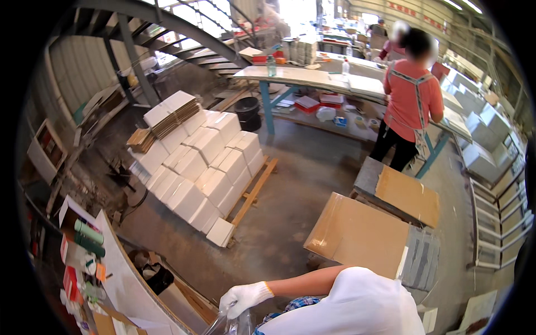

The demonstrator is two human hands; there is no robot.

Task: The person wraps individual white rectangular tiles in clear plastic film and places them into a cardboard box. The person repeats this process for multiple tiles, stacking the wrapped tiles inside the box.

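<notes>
My right hand, in a white knit glove, is at the lower edge of the picture with its fingers closed on crumpled clear plastic film. Most of that film runs out of the frame, so its full shape is hidden. The bare forearm and white sleeve come in from the right, with blue plaid cloth just below the forearm. A curved worktable edge lies left of the hand. My left hand does not show.
White boxes are stacked on a wooden pallet. Cardboard-topped stacks stand to the right. Beyond, a person in a pink top stands at a long table. Green rolls and small packages crowd the left table.
</notes>
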